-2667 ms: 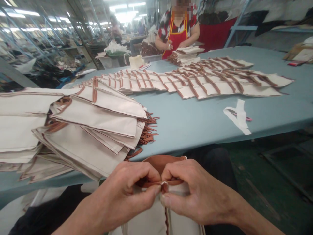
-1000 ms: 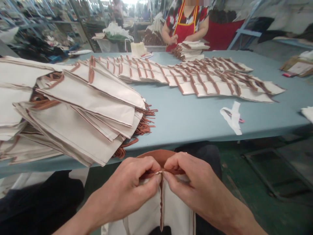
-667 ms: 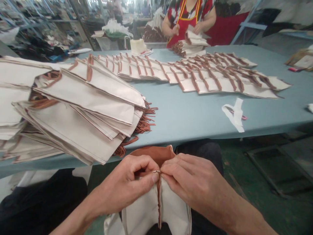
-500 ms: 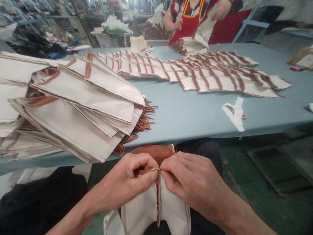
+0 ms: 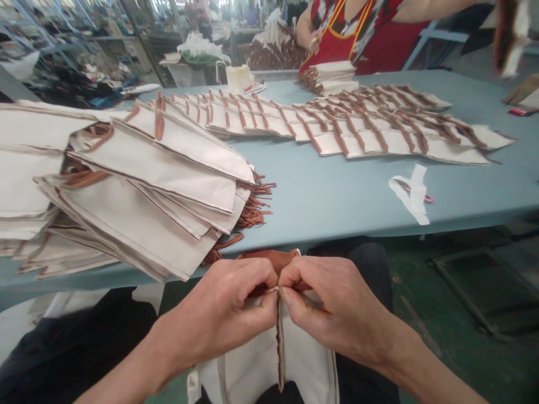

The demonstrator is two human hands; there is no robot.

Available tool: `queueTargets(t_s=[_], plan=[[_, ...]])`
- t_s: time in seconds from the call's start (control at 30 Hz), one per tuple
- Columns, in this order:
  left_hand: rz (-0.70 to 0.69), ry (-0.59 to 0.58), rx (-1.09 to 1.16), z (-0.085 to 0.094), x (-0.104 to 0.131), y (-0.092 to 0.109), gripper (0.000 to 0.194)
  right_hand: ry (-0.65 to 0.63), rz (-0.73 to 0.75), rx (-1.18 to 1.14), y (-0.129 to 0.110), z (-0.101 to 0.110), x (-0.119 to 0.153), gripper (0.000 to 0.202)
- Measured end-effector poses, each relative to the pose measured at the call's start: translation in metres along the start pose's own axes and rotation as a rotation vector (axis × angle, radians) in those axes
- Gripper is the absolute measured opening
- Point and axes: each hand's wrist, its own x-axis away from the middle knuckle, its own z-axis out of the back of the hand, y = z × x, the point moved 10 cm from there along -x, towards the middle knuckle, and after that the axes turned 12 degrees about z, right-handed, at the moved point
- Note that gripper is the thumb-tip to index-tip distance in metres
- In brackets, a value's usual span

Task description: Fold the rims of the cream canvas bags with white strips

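Pinching top of seam (image 5: 279,342) on cream fabric piece (image 5: 250,359): left hand (image 5: 227,303) and right hand (image 5: 341,308) nearly closed, each gripping cloth between thumb and fingers, tips almost meeting. Piece hangs just off near edge of blue table (image 5: 315,196). Good handling: 2 pinches level, edges flush, tension light; uneven pull could skew seam. Fabric pile (image 5: 177,168) lies left, 1 white strip (image 5: 416,193) right.
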Motion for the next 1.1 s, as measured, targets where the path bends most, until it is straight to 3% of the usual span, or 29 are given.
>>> queueTargets(t_s=[0.07,0.17,0.33,0.5,0.63,0.73,0.87,0.97,1.1], plan=[[-0.055,0.016,-0.011,0.003,0.001,0.009,0.021,-0.049,-0.074,-0.053,0.006,-0.003,0.001,0.008],[-0.099,0.017,-0.042,0.006,0.003,0.016,0.022,-0.102,-0.086,0.054,0.005,-0.004,0.000,0.007],[-0.115,0.030,-0.096,0.013,0.006,0.018,0.017,-0.057,-0.038,0.143,-0.003,0.002,-0.007,0.016],[-0.290,-0.045,-0.196,0.011,0.015,0.027,0.012,-0.087,-0.124,-0.233,0.004,-0.002,-0.007,0.012],[-0.433,-0.007,-0.269,0.013,0.022,0.037,0.021,-0.173,-0.284,-0.539,0.017,-0.014,0.000,0.008],[-0.408,-0.073,-0.361,0.004,0.020,0.036,0.027,-0.236,-0.403,-0.814,0.024,-0.029,0.007,0.005],[-0.391,-0.109,-0.464,-0.006,0.017,0.039,0.027,-0.202,-0.460,-1.027,0.033,-0.041,0.014,0.015],[-0.369,-0.090,-0.375,-0.005,0.018,0.041,0.029,-0.160,-0.465,-0.926,0.042,-0.039,0.018,0.009],[-0.086,-0.084,-0.191,0.004,0.013,0.018,0.022,-0.088,-0.303,-0.618,0.036,-0.016,0.013,0.006]])
